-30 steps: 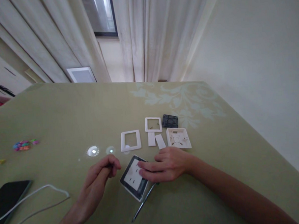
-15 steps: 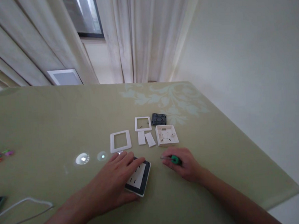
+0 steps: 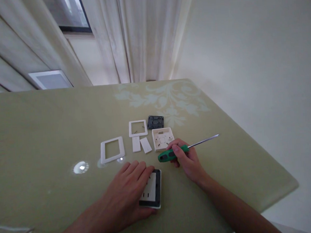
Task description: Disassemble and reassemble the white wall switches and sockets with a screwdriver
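Note:
My left hand (image 3: 131,191) is closed around the left side of a wall socket (image 3: 151,190), which has a white face with slots, a dark frame and a white edge below. Fingers and palm cover part of it. My right hand (image 3: 186,160) grips a screwdriver (image 3: 171,154) by its green and black handle, the metal shaft pointing right and away from the socket. Just beyond that hand is a white back box (image 3: 163,137) with its open side up. Two small white plates (image 3: 146,145) lie left of the box.
Behind the box rests a dark plastic part (image 3: 156,122). Two white cover frames (image 3: 112,150) lie to the left, the farther one with small screws inside its opening. A white cable (image 3: 12,229) runs at the lower left. The table's right edge slants past my right arm.
My right hand has turned the screwdriver, so its shaft now points right and the handle shows in full. The view has shifted right. My left hand still holds the socket.

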`<act>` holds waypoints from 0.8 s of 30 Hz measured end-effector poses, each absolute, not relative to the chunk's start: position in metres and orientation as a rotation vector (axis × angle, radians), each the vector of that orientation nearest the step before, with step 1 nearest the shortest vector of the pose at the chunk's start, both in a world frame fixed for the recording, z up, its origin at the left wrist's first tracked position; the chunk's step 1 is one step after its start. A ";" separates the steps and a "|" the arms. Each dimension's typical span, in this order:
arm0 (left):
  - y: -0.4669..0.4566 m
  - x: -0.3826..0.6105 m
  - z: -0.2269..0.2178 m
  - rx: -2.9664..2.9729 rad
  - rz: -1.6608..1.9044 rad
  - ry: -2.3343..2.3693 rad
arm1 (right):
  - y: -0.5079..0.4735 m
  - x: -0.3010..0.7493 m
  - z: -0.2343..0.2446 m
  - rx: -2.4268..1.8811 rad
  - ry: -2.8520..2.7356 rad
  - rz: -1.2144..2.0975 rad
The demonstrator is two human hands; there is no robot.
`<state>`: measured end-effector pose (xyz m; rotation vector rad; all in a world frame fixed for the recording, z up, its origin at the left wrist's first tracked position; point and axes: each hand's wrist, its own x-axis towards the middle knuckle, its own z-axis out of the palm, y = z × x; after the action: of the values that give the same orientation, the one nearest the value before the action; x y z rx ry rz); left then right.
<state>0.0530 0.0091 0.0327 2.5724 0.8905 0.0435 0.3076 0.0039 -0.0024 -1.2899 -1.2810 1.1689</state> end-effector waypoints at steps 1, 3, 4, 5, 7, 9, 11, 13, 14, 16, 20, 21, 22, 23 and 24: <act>0.009 0.053 0.032 2.577 0.045 0.884 | 0.004 0.307 -0.003 -1.283 -1.290 1.206; 0.009 0.051 0.030 2.583 0.049 0.882 | 0.003 0.305 -0.002 -1.259 -1.346 1.300; 0.009 0.051 0.029 2.586 0.051 0.880 | 0.002 0.304 -0.002 -1.248 -1.372 1.338; 0.009 0.050 0.028 2.590 0.056 0.877 | 0.002 0.303 -0.001 -1.242 -1.384 1.356; 0.009 0.050 0.027 2.598 0.068 0.872 | 0.002 0.302 -0.001 -1.257 -1.346 1.312; 0.010 0.050 0.027 2.604 0.069 0.858 | 0.004 0.302 -0.001 -1.282 -1.286 1.241; 0.011 0.050 0.028 2.605 0.054 0.855 | 0.005 0.303 -0.001 -1.292 -1.284 1.246; 0.012 0.051 0.029 2.600 0.027 0.858 | 0.006 0.303 -0.002 -1.291 -1.325 1.305; 0.012 0.051 0.029 2.595 0.017 0.865 | 0.005 0.303 -0.001 -1.292 -1.340 1.324; 0.012 0.051 0.028 2.589 0.011 0.876 | 0.006 0.304 0.000 -1.305 -1.329 1.302; 0.011 0.049 0.026 2.636 0.059 0.893 | 0.008 0.309 0.002 -1.343 -1.258 1.231; 0.011 0.049 0.027 2.652 0.070 0.894 | 0.009 0.310 0.003 -1.350 -1.246 1.231; 0.011 0.050 0.028 2.661 0.074 0.893 | 0.009 0.311 0.003 -1.356 -1.236 1.235; 0.011 0.050 0.029 2.664 0.078 0.894 | 0.009 0.311 0.002 -1.360 -1.230 1.242; 0.012 0.051 0.031 2.662 0.083 0.896 | 0.009 0.312 0.002 -1.362 -1.229 1.249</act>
<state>0.0511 0.0116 0.0306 2.6622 0.8957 0.0831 0.3115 0.0086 0.0021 -1.3624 -1.2293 1.2490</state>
